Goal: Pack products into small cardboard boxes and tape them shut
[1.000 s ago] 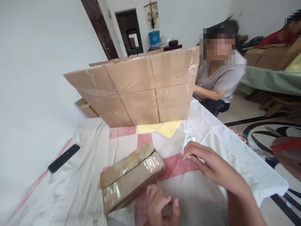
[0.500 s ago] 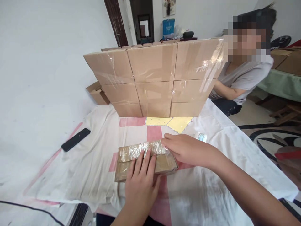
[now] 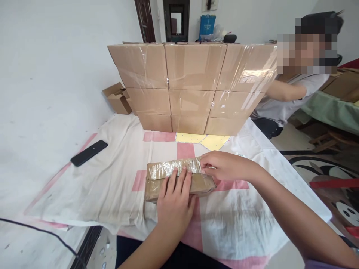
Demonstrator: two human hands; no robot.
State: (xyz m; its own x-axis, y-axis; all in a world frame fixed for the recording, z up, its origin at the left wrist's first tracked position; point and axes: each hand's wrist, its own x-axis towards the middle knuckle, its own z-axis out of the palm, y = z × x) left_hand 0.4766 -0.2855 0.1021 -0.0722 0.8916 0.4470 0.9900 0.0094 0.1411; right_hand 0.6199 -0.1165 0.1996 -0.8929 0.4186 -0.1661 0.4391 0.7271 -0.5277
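Note:
A small flat cardboard box, wrapped in brown packing tape, lies on the cloth in front of me. Along its far side a shiny strip of clear packing tape catches the light. My left hand rests flat across the middle of the box, fingers stretched out and slightly apart. At the far right end my right hand is closed, its thumb and fingers pinched at the end of the shiny strip. Its fingertips partly hide what they grip.
A wall of taped-together cardboard boxes stands across the table behind yellow paper pieces. A black phone lies at left, near a small open carton. Another person crouches at the right, beyond the table.
The camera view has shifted. My left hand stays flat on the box, and my right hand still pinches at its right end. The person at right has moved an arm upward.

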